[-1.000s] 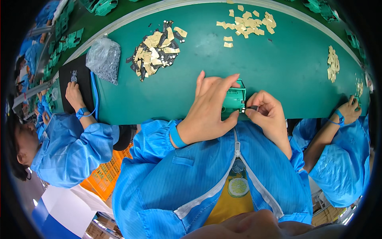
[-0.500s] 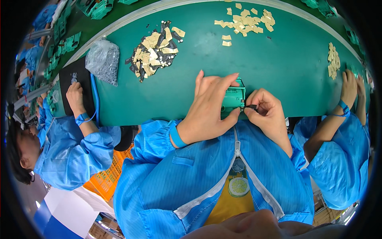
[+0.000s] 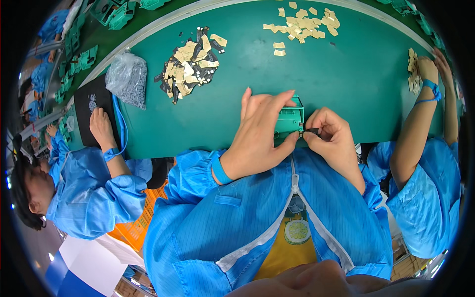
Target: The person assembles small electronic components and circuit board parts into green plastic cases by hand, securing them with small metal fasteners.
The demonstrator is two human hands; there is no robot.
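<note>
Close to the near edge of the table, my left hand [image 3: 260, 131] grips a green plastic housing [image 3: 291, 120], thumb at its near edge and fingers over its far side. My right hand [image 3: 330, 141] is closed at the housing's right side, pinching a small black piece [image 3: 312, 131] between thumb and forefinger. This piece meets the near right corner of the housing; its far end is hidden by my fingers. Beyond my left hand lies a heap of black strips and tan pieces [image 3: 190, 64].
Tan pieces [image 3: 304, 24] lie scattered at the far side, more [image 3: 413, 72] at the right. A clear bag of small parts [image 3: 127, 79] sits beside a black mat [image 3: 89, 116] at left. Co-workers' hands [image 3: 101, 126] [image 3: 429, 69] work on both sides. An orange crate [image 3: 136, 225] stands below.
My hands stay almost in place on the housing and black piece. The right co-worker's hands have moved farther away, over the tan pieces; the left co-worker's hand has shifted slightly nearer.
</note>
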